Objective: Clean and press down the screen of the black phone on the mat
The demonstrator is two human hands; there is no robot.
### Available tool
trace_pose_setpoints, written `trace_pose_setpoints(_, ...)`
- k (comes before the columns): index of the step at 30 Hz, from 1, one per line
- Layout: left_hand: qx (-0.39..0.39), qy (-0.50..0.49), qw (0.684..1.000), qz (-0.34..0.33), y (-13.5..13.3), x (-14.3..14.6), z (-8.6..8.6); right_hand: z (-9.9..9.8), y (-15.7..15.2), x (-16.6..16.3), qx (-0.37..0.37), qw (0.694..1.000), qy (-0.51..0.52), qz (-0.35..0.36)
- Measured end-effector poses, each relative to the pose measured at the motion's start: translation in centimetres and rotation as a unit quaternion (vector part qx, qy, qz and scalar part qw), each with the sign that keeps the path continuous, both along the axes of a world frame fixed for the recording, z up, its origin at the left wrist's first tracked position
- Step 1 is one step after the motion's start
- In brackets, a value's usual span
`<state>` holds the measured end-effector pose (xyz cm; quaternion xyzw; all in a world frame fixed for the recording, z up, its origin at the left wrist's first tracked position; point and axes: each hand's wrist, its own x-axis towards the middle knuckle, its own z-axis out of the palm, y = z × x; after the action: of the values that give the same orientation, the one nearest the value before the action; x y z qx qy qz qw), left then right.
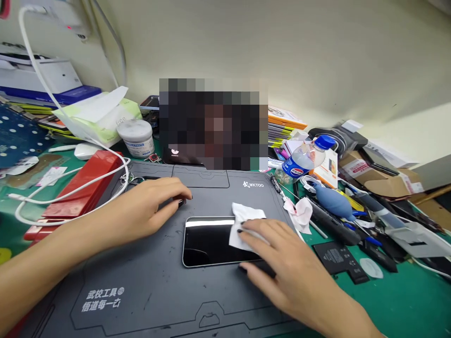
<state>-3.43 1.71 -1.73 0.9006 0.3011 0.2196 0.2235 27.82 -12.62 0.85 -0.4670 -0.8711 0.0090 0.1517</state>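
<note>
phone: The phone (207, 241) lies flat and screen-up in the middle of the grey mat (148, 291).
long axis: It runs left to right, parallel to the near edge of the counter (405, 300). I cannot tell which end is the top.
phone surface: The glass is glossy black with a pale reflection along the far edge. The rim is thin and silvery, and the corners are rounded.
wipe: A white wipe (243, 220), thin and creased, lies over the phone's right end.
right hand: The right hand (278, 263) lies on the wipe. Its grip is apart, with the fingers flat and pressing down and the thumb at the phone's near edge.
left hand: The left hand (148, 202) rests palm-down on the mat, left of the phone and apart from it. Its fingertips cover a small dark object (180, 202), and I cannot tell whether the grip is clamped on it.
mat: It is matte and rubbery, with moulded recesses and white printed characters at the near left.
right side of counter: Here are a crumpled tissue (299, 213), a blue rubber blower (333, 201), a clear bottle (303, 159) lying tilted, and a flat black battery (340, 260).
left side of counter: A red box (84, 183) has a white cable (70, 192) looped over it, and a white jar (136, 137) stands behind it.
</note>
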Motion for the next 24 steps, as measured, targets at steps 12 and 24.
trace_pose_setpoints(12,-0.025,0.025,0.999,0.025,0.1,-0.6,-0.7,0.3,-0.1,0.1,0.000,0.999,0.044,-0.015)
trace_pose_setpoints(24,-0.008,0.004,1.000,-0.028,0.2,-0.1,-1.6,-0.2,0.5,2.0,0.021,0.996,0.081,0.013)
